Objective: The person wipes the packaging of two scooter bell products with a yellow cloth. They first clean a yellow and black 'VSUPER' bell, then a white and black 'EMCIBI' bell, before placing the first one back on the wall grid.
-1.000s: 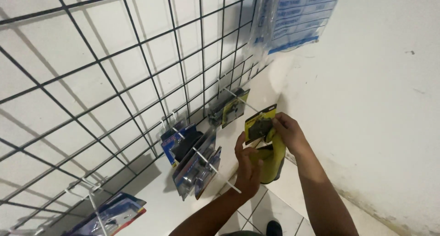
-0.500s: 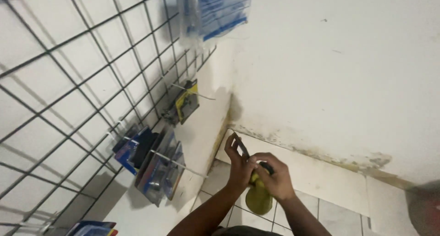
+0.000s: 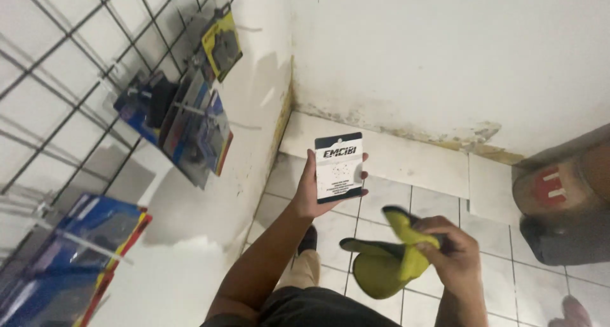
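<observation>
Head view, looking down. The left hand is holding up a white card with a black band, thumb on its left edge and fingertips curling round its right edge. The right hand, lower and to the right, is closing around a bundle of yellow-green packages that is sagging to its left, well apart from the card. Packaged goods are hanging on the wire grid rack at left, above the tiled floor.
</observation>
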